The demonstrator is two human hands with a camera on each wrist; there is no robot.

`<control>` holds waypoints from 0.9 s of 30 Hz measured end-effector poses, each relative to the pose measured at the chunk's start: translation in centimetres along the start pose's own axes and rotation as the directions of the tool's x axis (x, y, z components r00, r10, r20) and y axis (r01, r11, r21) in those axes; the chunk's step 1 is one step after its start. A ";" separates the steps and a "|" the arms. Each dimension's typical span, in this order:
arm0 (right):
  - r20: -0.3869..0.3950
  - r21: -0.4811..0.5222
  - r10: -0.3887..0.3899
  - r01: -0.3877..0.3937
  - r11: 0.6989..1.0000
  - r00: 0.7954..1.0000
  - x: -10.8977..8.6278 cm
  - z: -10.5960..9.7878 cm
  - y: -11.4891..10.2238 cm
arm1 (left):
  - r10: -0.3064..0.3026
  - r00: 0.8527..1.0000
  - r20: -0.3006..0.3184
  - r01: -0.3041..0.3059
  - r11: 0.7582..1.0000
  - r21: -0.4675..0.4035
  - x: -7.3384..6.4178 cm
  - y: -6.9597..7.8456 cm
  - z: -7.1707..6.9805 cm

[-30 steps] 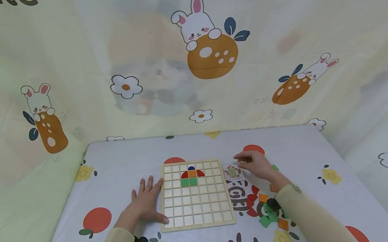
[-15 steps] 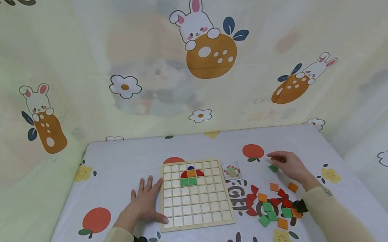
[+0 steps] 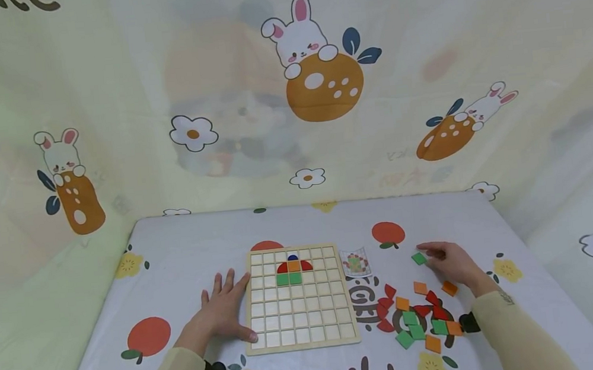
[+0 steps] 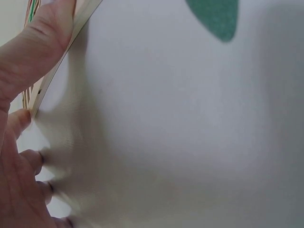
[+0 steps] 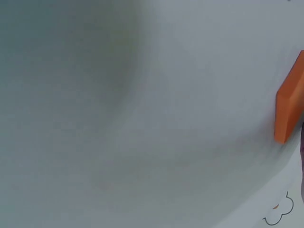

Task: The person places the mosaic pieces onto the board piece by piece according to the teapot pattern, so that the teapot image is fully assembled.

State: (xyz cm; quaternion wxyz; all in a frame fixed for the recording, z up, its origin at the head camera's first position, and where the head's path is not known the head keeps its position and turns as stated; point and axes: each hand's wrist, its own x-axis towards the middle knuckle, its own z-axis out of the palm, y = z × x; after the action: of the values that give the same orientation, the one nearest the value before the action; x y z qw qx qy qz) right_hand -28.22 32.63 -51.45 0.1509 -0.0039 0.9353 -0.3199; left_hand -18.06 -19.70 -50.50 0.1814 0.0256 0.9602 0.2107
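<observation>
My left hand (image 3: 221, 309) lies with spread fingers at the left edge of a wooden grid board (image 3: 304, 346). The left wrist view shows its thumb (image 4: 38, 42) resting on the board's rim. Set in the board's upper rows are a dark blue half-round tile (image 3: 293, 258), an orange square (image 3: 293, 266), red rounded tiles (image 3: 306, 265) on both sides of it, and green squares (image 3: 282, 279). My right hand (image 3: 453, 264) is at a lone green square tile (image 3: 418, 258), fingertips close beside it. Whether they touch it I cannot tell.
A small pattern card (image 3: 355, 263) lies right of the board. Loose red tiles (image 3: 384, 307), green tiles (image 3: 410, 318) and orange tiles (image 3: 433, 343) are scattered between the card and my right forearm. One orange tile (image 5: 290, 102) shows in the right wrist view. A printed cloth hangs behind.
My right hand has moved from beside the card rightward to the lone green tile, dropping slightly lower. That tile and the left hand stay where they were.
</observation>
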 end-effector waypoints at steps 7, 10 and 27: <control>0.017 -0.040 -0.009 0.010 0.999 1.000 0.0 0.0 -0.1 | 0.015 1.000 0.000 -0.015 1.000 -0.014 0.0 0.1 -0.1; -0.003 -0.025 0.002 -0.002 1.000 1.000 0.0 0.1 -0.1 | 0.013 1.000 0.000 -0.013 1.000 -0.017 0.0 0.2 -0.1; -0.053 -0.037 0.015 -0.017 0.999 0.998 -0.4 0.3 -0.4 | 0.017 1.000 0.000 -0.017 1.000 -0.007 0.1 -0.2 0.0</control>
State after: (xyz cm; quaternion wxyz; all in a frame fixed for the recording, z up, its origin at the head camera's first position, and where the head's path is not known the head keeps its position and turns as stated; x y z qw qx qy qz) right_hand -27.82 32.15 -51.36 0.1285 0.0092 0.9448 -0.3011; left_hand -18.19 -19.88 -50.61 0.1797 0.0330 0.9593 0.2153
